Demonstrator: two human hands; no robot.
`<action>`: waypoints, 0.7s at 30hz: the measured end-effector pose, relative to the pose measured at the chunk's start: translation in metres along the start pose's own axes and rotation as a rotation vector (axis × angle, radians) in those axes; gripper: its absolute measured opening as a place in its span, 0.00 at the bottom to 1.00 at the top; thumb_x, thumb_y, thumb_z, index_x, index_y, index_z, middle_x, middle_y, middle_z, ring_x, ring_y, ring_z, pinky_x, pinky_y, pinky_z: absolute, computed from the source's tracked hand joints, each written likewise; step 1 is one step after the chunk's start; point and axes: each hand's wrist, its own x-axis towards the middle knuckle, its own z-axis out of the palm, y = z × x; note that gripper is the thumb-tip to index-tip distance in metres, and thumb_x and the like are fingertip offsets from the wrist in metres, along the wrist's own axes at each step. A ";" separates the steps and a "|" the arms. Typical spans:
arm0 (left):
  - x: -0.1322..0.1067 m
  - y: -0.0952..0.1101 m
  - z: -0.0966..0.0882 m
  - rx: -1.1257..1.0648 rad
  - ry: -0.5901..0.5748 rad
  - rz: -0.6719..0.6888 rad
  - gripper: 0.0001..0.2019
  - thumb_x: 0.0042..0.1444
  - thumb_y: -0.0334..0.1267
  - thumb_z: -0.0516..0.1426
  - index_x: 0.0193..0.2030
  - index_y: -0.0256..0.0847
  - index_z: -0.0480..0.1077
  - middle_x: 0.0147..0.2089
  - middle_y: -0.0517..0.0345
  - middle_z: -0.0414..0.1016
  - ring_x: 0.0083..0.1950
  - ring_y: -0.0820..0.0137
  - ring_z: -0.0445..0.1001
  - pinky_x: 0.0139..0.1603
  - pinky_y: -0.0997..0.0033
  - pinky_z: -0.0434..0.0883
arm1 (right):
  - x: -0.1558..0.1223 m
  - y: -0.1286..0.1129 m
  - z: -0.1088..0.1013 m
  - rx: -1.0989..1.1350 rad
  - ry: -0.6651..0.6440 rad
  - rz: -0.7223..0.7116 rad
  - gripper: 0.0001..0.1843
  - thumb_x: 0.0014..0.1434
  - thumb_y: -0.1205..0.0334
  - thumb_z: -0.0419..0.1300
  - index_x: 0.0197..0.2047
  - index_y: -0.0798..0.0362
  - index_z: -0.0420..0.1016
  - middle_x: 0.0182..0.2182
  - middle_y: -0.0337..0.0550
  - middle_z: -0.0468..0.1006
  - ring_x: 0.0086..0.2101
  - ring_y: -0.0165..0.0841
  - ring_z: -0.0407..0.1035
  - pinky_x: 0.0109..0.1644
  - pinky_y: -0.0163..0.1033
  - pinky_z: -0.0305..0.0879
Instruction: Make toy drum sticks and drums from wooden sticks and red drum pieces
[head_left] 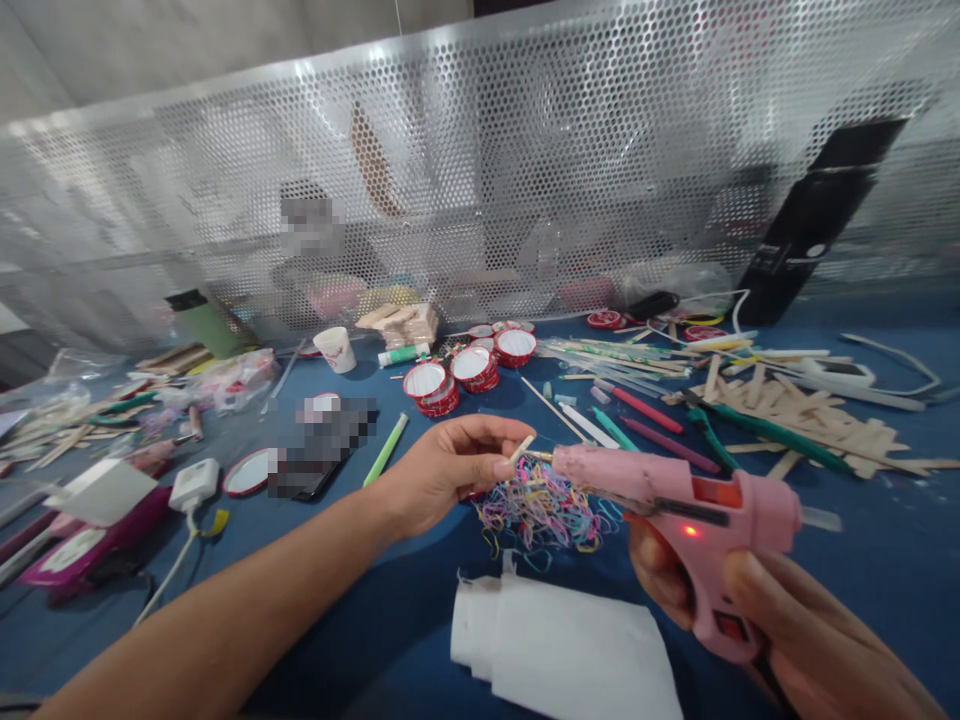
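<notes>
My right hand (757, 615) grips a pink hot glue gun (675, 500) by its handle, a red light glowing on its side. Its nozzle points left and touches the end of a short wooden stick (522, 448). My left hand (450, 470) pinches that stick between thumb and fingers, above a heap of thin coloured rubber bands (540, 510) on the blue table (885, 560).
A folded white paper (562, 650) lies near the front edge. Red-rimmed round lids (469, 368), coloured sticks and flat wooden craft sticks (810, 420) spread across the back and right. A phone (315, 455), white charger (193, 485), paper cup (335, 349) and green bottle (202, 322) sit left. Perforated metal screen (525, 160) behind.
</notes>
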 end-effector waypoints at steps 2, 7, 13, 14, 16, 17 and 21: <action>0.000 0.000 0.000 -0.001 0.000 0.001 0.16 0.42 0.36 0.71 0.41 0.42 0.80 0.30 0.62 0.70 0.27 0.79 0.61 0.25 0.74 0.48 | 0.001 0.001 0.000 0.027 0.024 0.082 0.33 0.21 0.32 0.71 0.27 0.48 0.85 0.35 0.59 0.84 0.35 0.53 0.79 0.35 0.49 0.77; 0.000 0.001 0.000 -0.015 -0.001 0.003 0.17 0.41 0.37 0.71 0.41 0.42 0.80 0.30 0.62 0.70 0.27 0.79 0.60 0.25 0.74 0.47 | 0.000 0.001 -0.001 -0.048 -0.028 0.004 0.35 0.29 0.29 0.68 0.30 0.51 0.84 0.35 0.61 0.83 0.33 0.51 0.78 0.27 0.45 0.75; 0.002 0.002 -0.002 -0.028 0.017 0.071 0.16 0.42 0.34 0.71 0.41 0.42 0.81 0.32 0.61 0.71 0.31 0.78 0.65 0.32 0.75 0.59 | 0.000 0.007 -0.007 -0.061 -0.133 -0.035 0.32 0.37 0.32 0.67 0.37 0.49 0.85 0.39 0.60 0.83 0.36 0.51 0.79 0.35 0.47 0.78; 0.003 0.002 -0.003 -0.035 0.029 0.087 0.16 0.42 0.33 0.71 0.41 0.42 0.81 0.32 0.61 0.72 0.33 0.77 0.65 0.34 0.75 0.61 | -0.001 0.009 -0.008 -0.054 -0.148 -0.012 0.33 0.37 0.32 0.67 0.38 0.48 0.85 0.40 0.59 0.83 0.38 0.51 0.79 0.38 0.48 0.78; 0.004 0.003 -0.005 -0.049 0.055 0.102 0.16 0.42 0.32 0.71 0.41 0.42 0.81 0.33 0.61 0.72 0.34 0.77 0.66 0.37 0.77 0.62 | -0.002 0.013 -0.013 -0.065 -0.172 0.019 0.33 0.39 0.33 0.67 0.44 0.47 0.84 0.44 0.57 0.83 0.43 0.52 0.78 0.43 0.48 0.78; 0.005 0.003 -0.006 -0.058 0.064 0.104 0.16 0.42 0.32 0.71 0.41 0.41 0.81 0.34 0.61 0.72 0.35 0.78 0.66 0.37 0.77 0.63 | -0.003 0.014 -0.016 -0.084 -0.166 0.013 0.33 0.41 0.35 0.67 0.47 0.46 0.83 0.47 0.55 0.82 0.46 0.52 0.77 0.44 0.48 0.77; 0.004 0.004 -0.007 -0.074 0.066 0.089 0.16 0.43 0.32 0.71 0.42 0.42 0.81 0.33 0.62 0.70 0.32 0.80 0.65 0.35 0.81 0.63 | -0.001 0.009 -0.042 -0.230 -0.004 -0.167 0.34 0.37 0.44 0.72 0.50 0.42 0.81 0.49 0.51 0.81 0.47 0.52 0.76 0.37 0.42 0.78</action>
